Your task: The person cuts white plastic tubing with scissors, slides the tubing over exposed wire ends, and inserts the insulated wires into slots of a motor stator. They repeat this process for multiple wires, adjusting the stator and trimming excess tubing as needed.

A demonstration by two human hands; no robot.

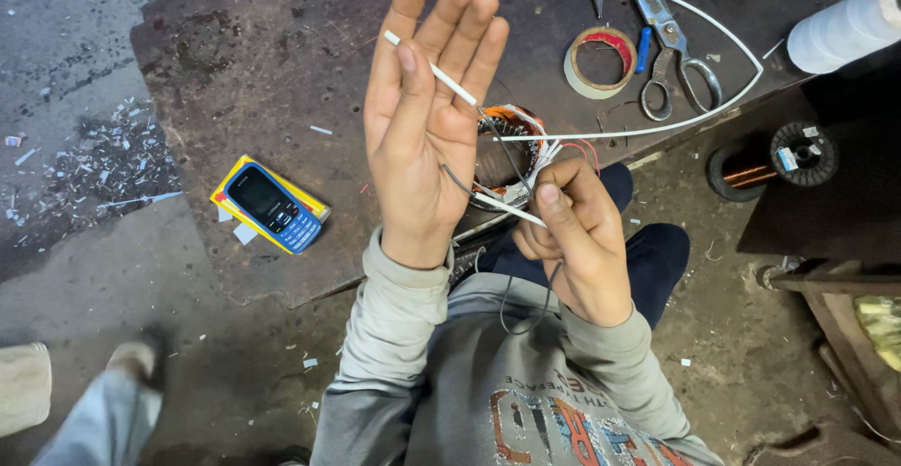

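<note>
My left hand [427, 119] is raised palm-up with fingers straight, and my thumb presses a thin white sleeve tube [434, 70] across the fingers. A grey wire [502, 152] runs from that tube down to my right hand [574, 241]. That hand pinches the wire and a second white sleeve piece [507, 207]. Behind both hands sits a motor stator with copper windings [511, 152], mostly hidden, with red and white leads coming out of it.
A blue mobile phone [272, 208] lies on a yellow card on the dark metal plate [253, 53]. Scissors [671, 39], a tape roll [601, 61], long white tubing [723, 100], a white spool [845, 25] and a copper wire spool [774, 161] lie at the right. Another person's foot [131, 358] is at the lower left.
</note>
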